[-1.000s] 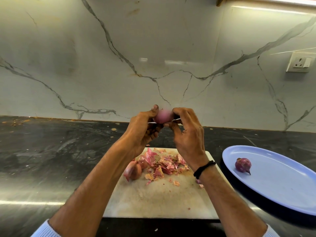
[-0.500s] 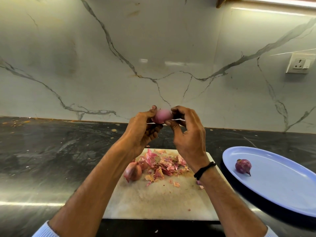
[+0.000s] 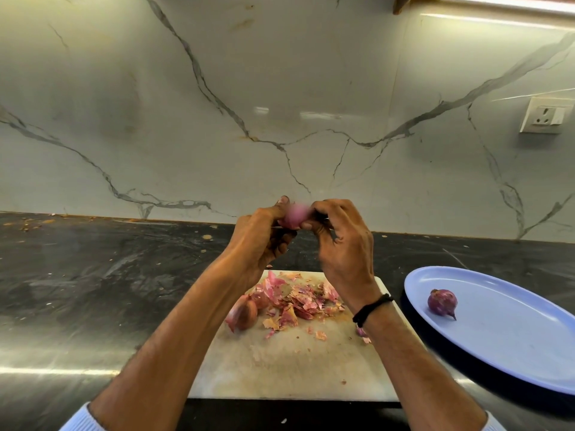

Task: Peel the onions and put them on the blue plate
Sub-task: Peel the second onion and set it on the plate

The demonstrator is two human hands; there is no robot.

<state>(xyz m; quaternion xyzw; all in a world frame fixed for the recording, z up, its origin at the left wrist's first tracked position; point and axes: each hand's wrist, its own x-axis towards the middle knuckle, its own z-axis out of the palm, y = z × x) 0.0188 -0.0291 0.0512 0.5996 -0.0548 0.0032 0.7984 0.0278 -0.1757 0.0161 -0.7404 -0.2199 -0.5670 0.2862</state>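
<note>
The dark counter lies under and around both hands. On it, directly below the hands, is the pale cutting board. The blue plate is to the right of the right hand and lower, touching or almost touching the board's right edge; I cannot tell which.

The left hand and the right hand are raised above the far end of the board and close together. Both have curled fingers, and they pinch one small onion between them, at the fingertips. This onion looks pink and smooth, so I judge it nearly peeled. It is blurred, so its long axis is not clear; it seems to run from one hand to the other.

The coming move depends on this: the plate is on the right side, so the right hand is the nearer one to carry the onion down and to the right.

Below the hands, a pile of skins covers the far part of the board. An unpeeled onion lies at the left edge of the pile, under the left wrist. The plate holds one peeled onion, near its left rim.
</note>
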